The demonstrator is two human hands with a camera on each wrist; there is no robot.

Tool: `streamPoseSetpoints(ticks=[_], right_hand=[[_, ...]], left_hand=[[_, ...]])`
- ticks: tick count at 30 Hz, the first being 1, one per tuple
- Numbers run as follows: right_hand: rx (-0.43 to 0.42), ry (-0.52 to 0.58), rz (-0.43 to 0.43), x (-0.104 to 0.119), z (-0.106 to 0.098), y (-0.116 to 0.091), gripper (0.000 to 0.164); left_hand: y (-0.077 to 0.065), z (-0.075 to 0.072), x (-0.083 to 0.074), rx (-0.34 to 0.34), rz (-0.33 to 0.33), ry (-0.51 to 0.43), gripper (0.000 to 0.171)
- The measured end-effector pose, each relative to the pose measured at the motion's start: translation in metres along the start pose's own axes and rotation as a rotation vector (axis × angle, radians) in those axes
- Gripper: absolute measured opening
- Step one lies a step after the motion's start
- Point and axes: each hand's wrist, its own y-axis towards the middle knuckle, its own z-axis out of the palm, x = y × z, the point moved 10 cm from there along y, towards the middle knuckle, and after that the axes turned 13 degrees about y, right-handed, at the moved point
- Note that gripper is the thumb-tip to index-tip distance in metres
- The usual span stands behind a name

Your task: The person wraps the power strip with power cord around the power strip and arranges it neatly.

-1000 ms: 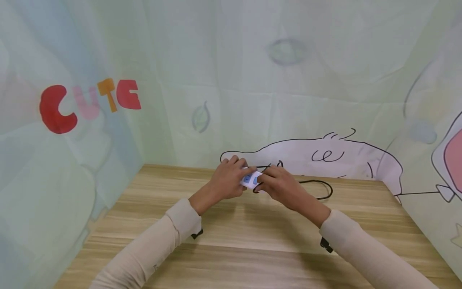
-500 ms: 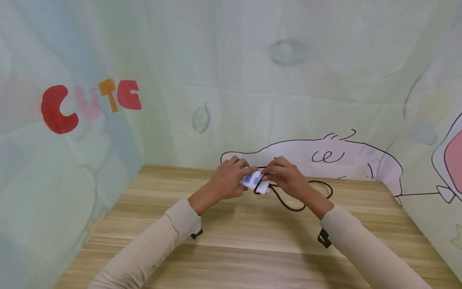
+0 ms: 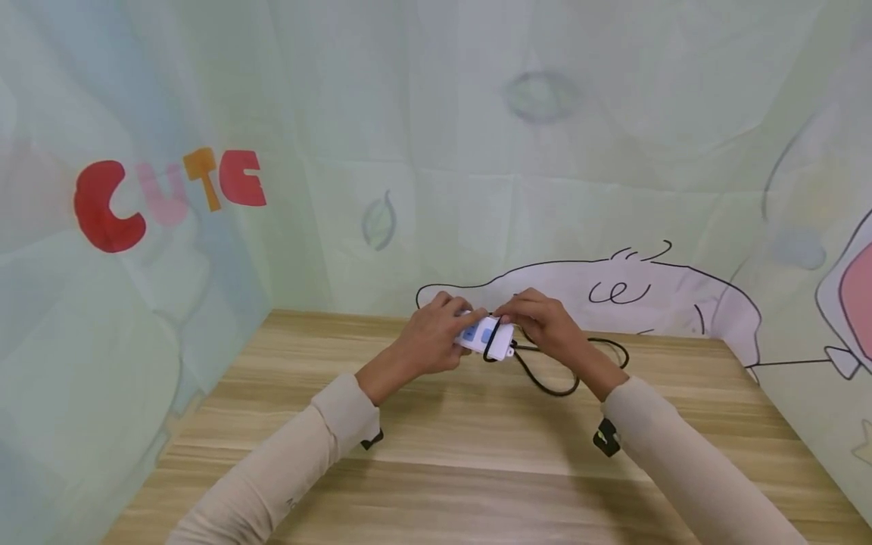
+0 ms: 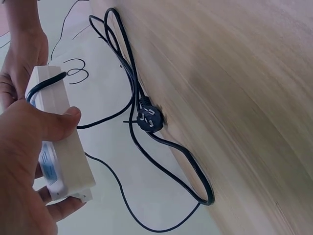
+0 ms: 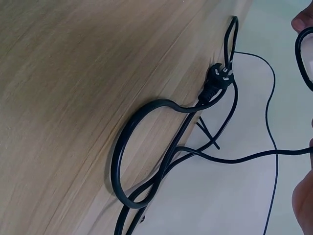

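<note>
A white power strip (image 3: 504, 345) with blue socket faces is held up near the back of the table, its left end in the grip of my left hand (image 3: 429, 337). In the left wrist view, the thumb lies across the strip's (image 4: 73, 159) side and fingers reach around behind. One turn of black cord (image 3: 492, 342) goes around the strip's middle. My right hand (image 3: 548, 324) pinches that cord at the strip's upper edge. The rest of the cord lies in loops on the table, with a black plug (image 4: 149, 119) among them. Right fingertips are mostly hidden in the right wrist view.
Loose cord loops (image 5: 117, 161) spread over the wood-grain table (image 3: 436, 469), right of the strip. A printed curtain (image 3: 463, 182) rises at the table's back edge, with curtain walls at both sides.
My right hand has risen off the strip's right end to its upper edge, drawing cord across the strip. A cord loop now shows below the right hand. The left hand has kept its hold.
</note>
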Motion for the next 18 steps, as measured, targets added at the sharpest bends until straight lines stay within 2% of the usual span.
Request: streamPoseSetpoints(ticks=[8,18], right_hand=[[-0.035,-0.001,-0.012,-0.006,-0.001,0.001,0.024],[-0.060,0.008,0.118,-0.023,-0.002,0.003,0.021]], left_hand=[[0.000,-0.009,-0.002,-0.046,-0.022,0.000,0.059],[0.003,-0.020,-0.004,-0.125,-0.034,0.043,0.060]])
